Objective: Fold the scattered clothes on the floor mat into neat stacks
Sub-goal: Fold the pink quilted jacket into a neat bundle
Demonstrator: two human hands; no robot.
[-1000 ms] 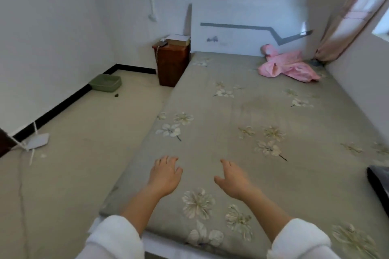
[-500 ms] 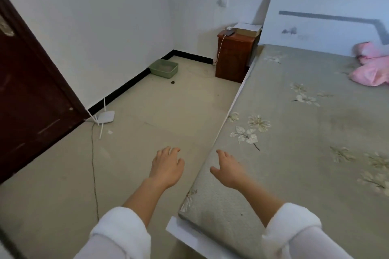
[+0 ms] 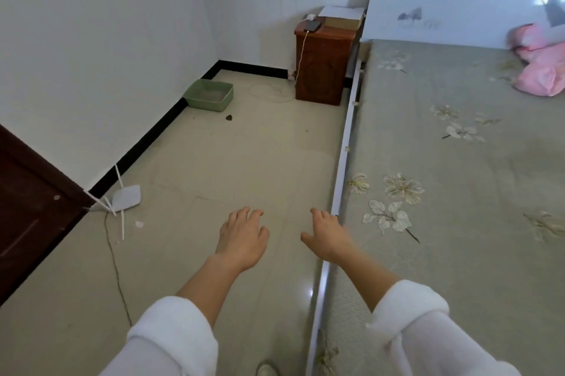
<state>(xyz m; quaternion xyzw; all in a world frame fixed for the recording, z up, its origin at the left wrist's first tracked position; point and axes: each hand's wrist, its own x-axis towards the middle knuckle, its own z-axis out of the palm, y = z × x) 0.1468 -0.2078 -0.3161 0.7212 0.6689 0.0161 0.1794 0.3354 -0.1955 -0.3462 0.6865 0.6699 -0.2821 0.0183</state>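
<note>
both hands out front, empty. left hand (image 3: 243, 238) hangs over bare floor (image 3: 229, 161), fingers loosely spread, gripping nothing. right hand (image 3: 327, 238) sits over the left edge of the flowered mat (image 3: 458, 207), fingers relaxed and apart, thumb out, holding nothing too. my read: arms are up for reach and balance, not a grab, since nothing foldable lies under them. only clothing i see is the pink garment (image 3: 541, 70), crumpled at 2 o'clock at the mat's far end, well apart from both hands. nightstand (image 3: 324, 67) at 12 and green tray (image 3: 209, 94) at 11 aren't task items. next i'd head toward 2 o'clock.
</note>
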